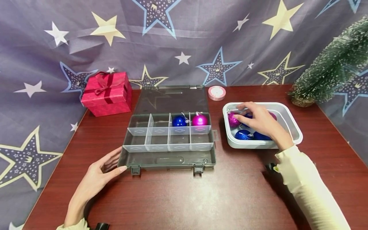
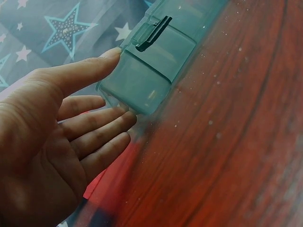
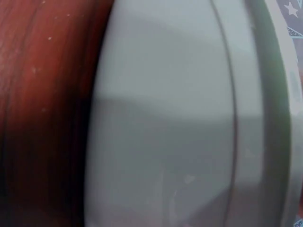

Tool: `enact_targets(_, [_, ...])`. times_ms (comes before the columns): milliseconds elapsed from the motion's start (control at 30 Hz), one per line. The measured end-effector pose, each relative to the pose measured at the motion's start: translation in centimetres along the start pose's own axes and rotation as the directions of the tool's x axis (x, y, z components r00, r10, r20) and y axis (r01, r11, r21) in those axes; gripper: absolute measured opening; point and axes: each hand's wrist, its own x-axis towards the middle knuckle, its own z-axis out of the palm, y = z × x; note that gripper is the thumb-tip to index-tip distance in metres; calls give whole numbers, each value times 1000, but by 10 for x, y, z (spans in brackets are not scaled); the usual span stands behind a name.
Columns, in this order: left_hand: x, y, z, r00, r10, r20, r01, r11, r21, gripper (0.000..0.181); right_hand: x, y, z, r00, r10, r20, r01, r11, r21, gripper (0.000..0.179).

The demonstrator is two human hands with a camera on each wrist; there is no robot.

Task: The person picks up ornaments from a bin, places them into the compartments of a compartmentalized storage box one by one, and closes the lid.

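We see a gift box [image 1: 102, 103] and frosted tree [image 1: 325, 72] behind, left hand [image 1: 95, 177] spread at the divided case [image 1: 158, 157], right hand [image 1: 260, 119] partly masking baubles [image 1: 243, 135] in the white tub [image 1: 251, 144], its grip we cannot tell.

No words or numbers can be read. There are only little picture marks. The clear dividers [image 1: 180, 130] in the box [image 1: 169, 162] that the left hand [image 1: 96, 177] touches have diamond shapes. Past both hands, the cloth [image 1: 198, 38] has stars, some with tiny crowns [image 1: 217, 69] inside. Past the right hand [image 1: 258, 119], the pink roll's [image 1: 217, 92] top is too small to read.
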Motion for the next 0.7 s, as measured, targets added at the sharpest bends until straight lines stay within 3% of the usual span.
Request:
enact_targets(433, [0, -1, -1, 1000, -9, 0, 9, 1000, -13, 67, 7, 2, 7, 995, -19, 94, 35, 985, -167, 40])
enact_targets(700, [0, -2, 0, 1000, -4, -3, 4, 1000, -15, 67, 10, -2, 8, 987, -5, 163, 54, 953, -297, 54])
